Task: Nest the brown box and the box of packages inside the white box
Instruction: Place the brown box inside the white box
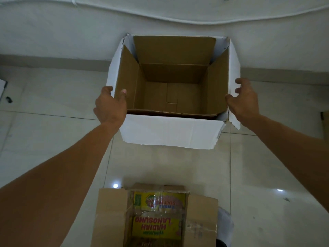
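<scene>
The white box (170, 132) stands open on the tiled floor against the wall. A brown box (174, 50) sits nested inside it, empty, its flaps upright against the white flaps. My left hand (110, 106) grips the left wall, thumb inside over the brown edge and fingers outside. My right hand (245, 100) is at the right white flap with fingers spread, thumb near the front right corner. Closer to me, at the bottom of the view, lies the box of packages (110, 211), a brown carton with open flaps and yellow printed packages (156, 227) inside.
The wall and its grey baseboard (53, 60) run right behind the white box. A white cable (160, 16) runs along the wall. A small dark object (8, 99) lies on the floor at far left. Something white (226, 223) shows beside the lower carton.
</scene>
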`<move>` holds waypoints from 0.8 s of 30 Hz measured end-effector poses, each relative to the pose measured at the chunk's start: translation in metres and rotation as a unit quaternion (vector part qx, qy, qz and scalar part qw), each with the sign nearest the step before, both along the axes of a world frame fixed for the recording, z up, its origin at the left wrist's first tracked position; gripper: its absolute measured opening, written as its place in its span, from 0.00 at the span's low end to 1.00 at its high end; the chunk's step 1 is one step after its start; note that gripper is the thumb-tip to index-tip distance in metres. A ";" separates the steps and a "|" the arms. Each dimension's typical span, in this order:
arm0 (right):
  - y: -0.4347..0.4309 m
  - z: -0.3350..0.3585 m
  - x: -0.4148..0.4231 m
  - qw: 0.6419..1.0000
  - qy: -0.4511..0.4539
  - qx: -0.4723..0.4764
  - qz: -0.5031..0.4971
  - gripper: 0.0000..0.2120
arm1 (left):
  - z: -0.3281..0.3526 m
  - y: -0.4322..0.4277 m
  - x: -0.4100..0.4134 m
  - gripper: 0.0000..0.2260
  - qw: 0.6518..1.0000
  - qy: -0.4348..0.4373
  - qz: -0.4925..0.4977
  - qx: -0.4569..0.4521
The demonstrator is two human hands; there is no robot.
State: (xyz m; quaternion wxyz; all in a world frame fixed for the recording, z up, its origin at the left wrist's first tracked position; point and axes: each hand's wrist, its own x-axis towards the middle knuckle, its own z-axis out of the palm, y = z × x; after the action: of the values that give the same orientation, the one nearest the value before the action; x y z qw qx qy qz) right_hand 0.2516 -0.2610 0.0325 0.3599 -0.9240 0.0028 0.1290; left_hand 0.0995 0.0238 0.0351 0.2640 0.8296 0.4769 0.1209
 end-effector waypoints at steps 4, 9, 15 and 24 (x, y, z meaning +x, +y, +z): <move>0.000 0.000 -0.005 0.999 0.012 -0.018 0.024 0.25 | -0.006 -0.008 -0.014 0.17 0.999 0.000 -0.016 -0.037; 0.001 -0.002 -0.019 0.998 -0.001 -0.035 0.047 0.23 | -0.016 -0.018 -0.038 0.15 0.991 0.073 -0.071 -0.086; -0.006 -0.001 -0.073 0.997 0.001 -0.035 0.067 0.19 | -0.029 -0.036 -0.080 0.19 0.982 0.083 -0.146 -0.090; -0.025 -0.025 -0.212 0.997 0.042 -0.046 0.048 0.18 | -0.067 -0.047 -0.184 0.19 0.972 0.070 -0.132 -0.180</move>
State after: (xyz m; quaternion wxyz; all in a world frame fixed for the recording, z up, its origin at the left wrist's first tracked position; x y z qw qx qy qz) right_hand 0.0392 -0.2862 0.0070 0.3096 -0.9327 -0.0203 0.1841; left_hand -0.0844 -0.0235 -0.0321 0.3884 0.8308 0.3939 -0.0608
